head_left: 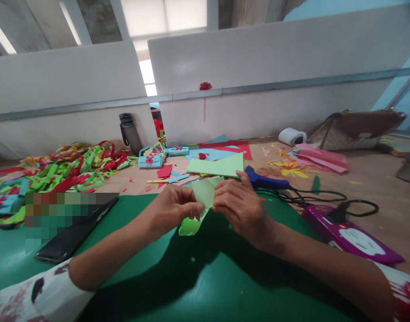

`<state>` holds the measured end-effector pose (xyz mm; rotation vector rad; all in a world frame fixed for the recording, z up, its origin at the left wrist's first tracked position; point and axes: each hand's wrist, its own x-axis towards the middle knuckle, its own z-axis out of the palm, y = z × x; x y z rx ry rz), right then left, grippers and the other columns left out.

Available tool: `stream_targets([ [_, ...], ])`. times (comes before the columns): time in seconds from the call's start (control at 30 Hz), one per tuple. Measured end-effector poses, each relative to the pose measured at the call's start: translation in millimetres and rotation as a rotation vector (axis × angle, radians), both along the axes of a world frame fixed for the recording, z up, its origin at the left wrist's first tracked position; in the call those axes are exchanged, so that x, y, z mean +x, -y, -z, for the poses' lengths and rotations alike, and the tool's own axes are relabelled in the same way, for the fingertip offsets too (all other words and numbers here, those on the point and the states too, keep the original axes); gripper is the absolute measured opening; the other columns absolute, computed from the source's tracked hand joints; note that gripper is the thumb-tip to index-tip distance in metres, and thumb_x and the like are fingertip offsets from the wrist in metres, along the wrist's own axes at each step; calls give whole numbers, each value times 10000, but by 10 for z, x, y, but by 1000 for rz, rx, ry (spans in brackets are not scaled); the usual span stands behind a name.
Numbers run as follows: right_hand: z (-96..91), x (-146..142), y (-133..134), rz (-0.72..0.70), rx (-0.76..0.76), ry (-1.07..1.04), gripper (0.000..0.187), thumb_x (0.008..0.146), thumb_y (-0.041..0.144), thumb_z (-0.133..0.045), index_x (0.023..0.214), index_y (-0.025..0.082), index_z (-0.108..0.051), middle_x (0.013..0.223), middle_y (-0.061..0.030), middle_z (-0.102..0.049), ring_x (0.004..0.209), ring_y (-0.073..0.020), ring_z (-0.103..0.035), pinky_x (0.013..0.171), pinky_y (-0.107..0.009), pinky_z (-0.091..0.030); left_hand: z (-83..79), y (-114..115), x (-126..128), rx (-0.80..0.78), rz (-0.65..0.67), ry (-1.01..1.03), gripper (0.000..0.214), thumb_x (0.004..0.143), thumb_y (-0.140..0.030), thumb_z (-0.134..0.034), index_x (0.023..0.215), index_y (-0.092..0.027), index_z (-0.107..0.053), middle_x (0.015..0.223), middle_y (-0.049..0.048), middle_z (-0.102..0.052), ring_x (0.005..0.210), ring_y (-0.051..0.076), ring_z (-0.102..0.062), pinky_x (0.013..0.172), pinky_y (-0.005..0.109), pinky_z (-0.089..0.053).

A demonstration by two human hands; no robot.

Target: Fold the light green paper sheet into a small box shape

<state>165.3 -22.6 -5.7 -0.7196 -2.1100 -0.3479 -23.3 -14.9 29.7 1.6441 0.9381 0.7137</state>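
Observation:
Between my two hands is a piece of light green paper (205, 191), curled, with a brighter green part hanging below toward the mat. My left hand (174, 205) pinches its left edge between thumb and fingers. At the right edge, my right hand (241, 205) closes on the same paper with bent fingers; its thumb is mostly hidden. Just behind the hands lies a flat stack of light green paper (218, 164). A blue glue gun (267, 180) rests beyond my right hand. Under my hands spreads a green mat (191, 277).
Paper strips (74, 167) are heaped at the left, near a dark phone (77, 232). A grey bottle (131, 136) and small blue paper bags (151, 161) stand behind. On the right are a purple power strip (352, 237), black cables, pink paper (322, 157) and a brown handbag (352, 129).

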Motion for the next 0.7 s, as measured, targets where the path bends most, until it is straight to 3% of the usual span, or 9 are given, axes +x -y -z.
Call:
stream_targets([
  [0.1,15,5,0,-18,-1,-9,146,866,125,-466,740,174,-523,771,-14,-627,817,-150,-582,956,-441,-269,28,2,11,-4,2,10,159,670,-274,-611,671,-115,-609,611,-12,-553,573,97,-447,557,221,-343],
  [0.17,0,17,1,-25,-30,-36,42,863,177,-496,847,171,-534,888,-52,-642,923,-181,-577,982,-457,-255,34,0,13,27,12,12,169,688,-280,-590,697,-113,-607,647,0,-565,605,109,-465,583,230,-362],
  [0.27,-71,43,4,4,-127,-93,326,855,295,-525,1148,164,-471,1193,-136,-561,1170,-250,-459,1009,-499,-235,17,7,14,136,26,-89,179,721,-276,-558,682,-108,-606,595,-13,-519,566,99,-428,536,215,-333],
  [0.37,-187,58,12,28,-311,-132,498,823,343,-560,1267,184,-400,1266,-134,-519,1209,-273,-430,1004,-548,-230,-14,40,28,271,45,-236,197,764,-252,-532,641,-113,-601,542,-30,-468,525,84,-385,493,200,-301],
  [0.43,-267,53,22,24,-467,-135,429,765,343,-627,1154,205,-513,1172,-91,-587,1140,-273,-494,1006,-573,-201,-28,75,47,346,49,-286,190,777,-224,-529,628,-125,-594,537,-39,-457,518,77,-382,485,188,-300],
  [0.5,-333,42,37,17,-604,-140,230,717,329,-673,901,202,-618,1018,-46,-648,1033,-254,-556,1011,-559,-189,-33,111,67,406,39,-295,148,776,-199,-537,664,-137,-611,563,-37,-493,539,81,-418,497,179,-322],
  [0.57,-380,36,51,13,-704,-173,143,709,313,-675,697,184,-614,886,-26,-663,924,-225,-584,977,-494,-271,-29,138,78,460,11,-271,111,776,-189,-546,720,-149,-633,617,-27,-556,586,95,-478,531,180,-362],
  [0.7,-442,54,60,-16,-844,-301,160,734,300,-624,650,166,-603,756,-23,-649,759,-178,-579,726,-319,-424,17,128,37,562,-50,-224,120,763,-284,-621,792,-168,-633,751,-4,-634,704,139,-562,655,241,-427],
])
